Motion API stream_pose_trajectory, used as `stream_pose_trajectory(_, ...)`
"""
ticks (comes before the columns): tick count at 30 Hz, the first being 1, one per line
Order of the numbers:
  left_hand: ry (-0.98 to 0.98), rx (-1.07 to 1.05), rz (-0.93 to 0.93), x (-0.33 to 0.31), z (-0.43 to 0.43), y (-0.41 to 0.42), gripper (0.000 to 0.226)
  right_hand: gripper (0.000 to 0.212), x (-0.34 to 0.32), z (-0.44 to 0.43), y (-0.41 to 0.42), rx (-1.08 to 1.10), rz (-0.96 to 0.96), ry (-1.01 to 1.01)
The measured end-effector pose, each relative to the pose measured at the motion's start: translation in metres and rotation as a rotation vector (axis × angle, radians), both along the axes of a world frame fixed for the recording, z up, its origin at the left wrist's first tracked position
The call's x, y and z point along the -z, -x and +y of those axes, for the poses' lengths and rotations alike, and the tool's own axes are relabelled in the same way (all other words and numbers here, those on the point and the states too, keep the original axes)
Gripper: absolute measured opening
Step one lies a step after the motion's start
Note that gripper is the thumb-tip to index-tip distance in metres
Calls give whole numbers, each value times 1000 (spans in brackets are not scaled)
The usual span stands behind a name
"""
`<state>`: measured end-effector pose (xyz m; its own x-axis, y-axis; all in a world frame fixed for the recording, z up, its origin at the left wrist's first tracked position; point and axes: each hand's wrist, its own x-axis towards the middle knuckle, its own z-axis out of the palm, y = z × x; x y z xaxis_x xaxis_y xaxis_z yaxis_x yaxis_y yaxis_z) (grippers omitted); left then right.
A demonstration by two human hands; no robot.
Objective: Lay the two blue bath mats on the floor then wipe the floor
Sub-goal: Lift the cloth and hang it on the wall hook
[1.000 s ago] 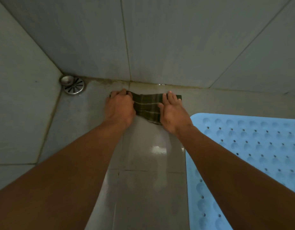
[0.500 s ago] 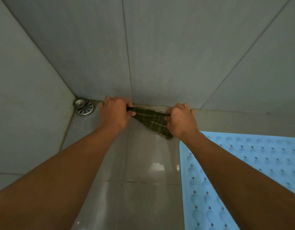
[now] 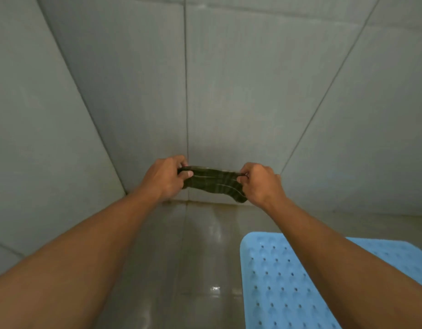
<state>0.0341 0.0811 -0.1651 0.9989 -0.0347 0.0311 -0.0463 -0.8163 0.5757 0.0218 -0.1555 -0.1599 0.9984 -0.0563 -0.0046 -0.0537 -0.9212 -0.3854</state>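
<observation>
We note both hands clenched on one dark green plaid cloth (image 3: 214,184). The left hand (image 3: 163,178) grasps its left end, fingers curled over the top edge, thumb pressed on the near face. The right hand (image 3: 261,182) pinches the right end, knuckles toward us, fingers folded tight round the fabric. The cloth spans the gap between the two fists as a short bunched band. Its top edge is pulled nearly straight and its lower edge sags, lowest at the right, just beside the right wrist. We see pale stripes across the weave. The cloth appears held up off the floor (image 3: 205,245), in front of the foot of the far wall (image 3: 229,91); we cannot tell whether it touches that wall.

Both forearms reach in from the near edge, bare, well apart near us and closer together at the hands.

Below the hands the floor is grey tile, glossy, with a bright glint near the middle and a brownish line along the joint with the far wall.

One blue bath mat (image 3: 283,281) lies flat on the floor at near right, dimpled and dotted with small holes. Its rounded far-left corner points toward the hands, well apart from the cloth. The right forearm crosses over it.

The far wall and the left wall (image 3: 39,138) are large grey tiles with thin dark grout lines.
</observation>
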Motion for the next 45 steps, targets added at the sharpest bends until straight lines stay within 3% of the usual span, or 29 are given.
stream_pose_trajectory(4,-11,11,-11,-74,2,17,10,6,-76,-4,23,47,-19,-51)
stream_pose_trajectory(13,87,35,-112,-208,-18,100,11,9,-214,-23,107,52,-144,-182)
stream_pose_trajectory(21,84,48,-112,-240,-41,145,14,11,-245,-44,159,33,-192,-212)
stream_pose_trajectory(25,71,-2,-221,-245,-48,163,12,13,-246,-49,177,18,-219,-214)
stream_pose_trajectory(30,-2,-7,-231,-254,-57,182,22,14,-256,-52,181,20,-266,-226)
stream_pose_trajectory(34,-41,-1,-193,-281,-60,195,16,15,-282,-63,188,41,-264,-281)
stream_pose_trajectory(45,-109,92,-162,-525,-129,233,16,12,-517,-139,263,91,-173,-272)
